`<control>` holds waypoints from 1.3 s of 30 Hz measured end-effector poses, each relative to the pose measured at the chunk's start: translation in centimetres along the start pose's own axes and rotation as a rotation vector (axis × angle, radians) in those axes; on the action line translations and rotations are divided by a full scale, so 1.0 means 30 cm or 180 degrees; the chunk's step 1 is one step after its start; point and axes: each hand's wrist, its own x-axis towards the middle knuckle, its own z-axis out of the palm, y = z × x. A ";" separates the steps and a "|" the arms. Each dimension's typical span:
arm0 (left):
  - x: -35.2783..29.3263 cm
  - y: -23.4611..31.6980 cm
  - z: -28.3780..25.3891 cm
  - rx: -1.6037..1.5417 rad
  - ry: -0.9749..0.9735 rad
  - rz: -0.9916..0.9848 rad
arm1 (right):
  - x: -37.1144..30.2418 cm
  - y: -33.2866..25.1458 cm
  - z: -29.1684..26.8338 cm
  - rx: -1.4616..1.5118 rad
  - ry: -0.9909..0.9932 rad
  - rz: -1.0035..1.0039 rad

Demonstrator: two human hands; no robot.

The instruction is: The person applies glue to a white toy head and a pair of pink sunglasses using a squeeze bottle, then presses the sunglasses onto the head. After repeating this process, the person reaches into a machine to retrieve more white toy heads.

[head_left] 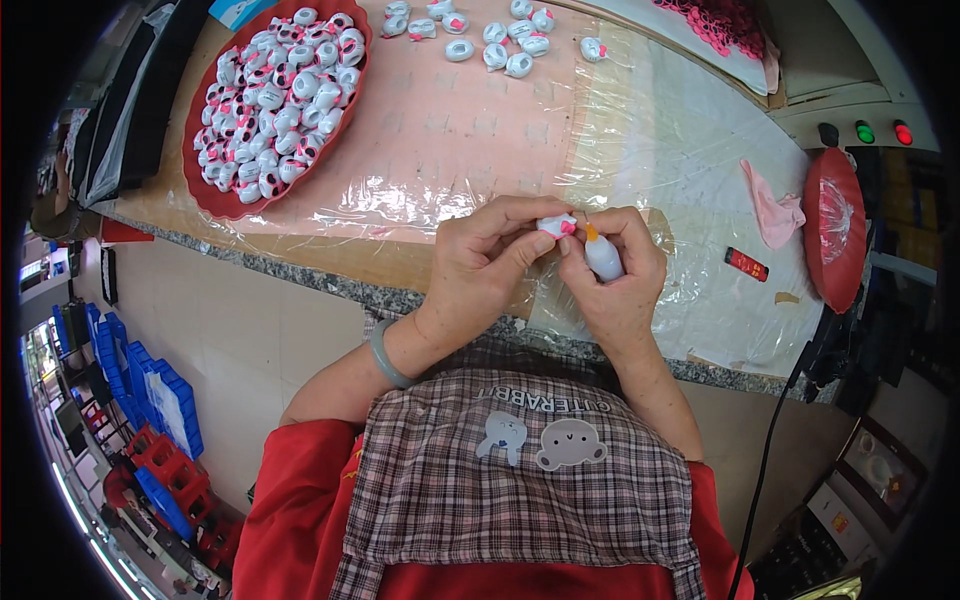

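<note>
Between the thumb and fingers of my left hand is a small white plastic figure head with a pink bow. My right hand is wrapped round a small white squeeze bottle, whose orange nozzle points up beside the head. Both hands are close together over the near part of the plastic-covered table. Whether the nozzle touches the head cannot be made out. More white heads of the same kind lie loose at the far side of the table.
A red scalloped tray piled with white-and-pink heads sits at the left. At the right are a red-and-black lighter-like item, a pink cloth and a red dish on its side. Pink pieces lie at the far right. Granite edges the table.
</note>
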 end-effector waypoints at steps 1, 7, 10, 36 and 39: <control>0.001 0.001 0.001 0.0001 0.0014 -0.0036 | 0.003 -0.001 0.001 0.0068 -0.0001 0.0012; 0.004 0.009 -0.002 -0.0118 0.0016 -0.0136 | 0.013 -0.012 -0.004 0.0213 -0.0042 0.0040; 0.006 0.011 -0.011 -0.0266 -0.0098 -0.0177 | 0.006 -0.025 -0.020 0.0316 -0.0121 0.0227; -0.007 0.006 0.010 -0.0038 0.0039 0.0014 | 0.017 -0.025 -0.044 0.0743 -0.0391 0.0244; -0.008 -0.008 0.009 0.0179 0.0070 0.0134 | 0.013 -0.007 -0.036 0.0458 -0.0315 0.0146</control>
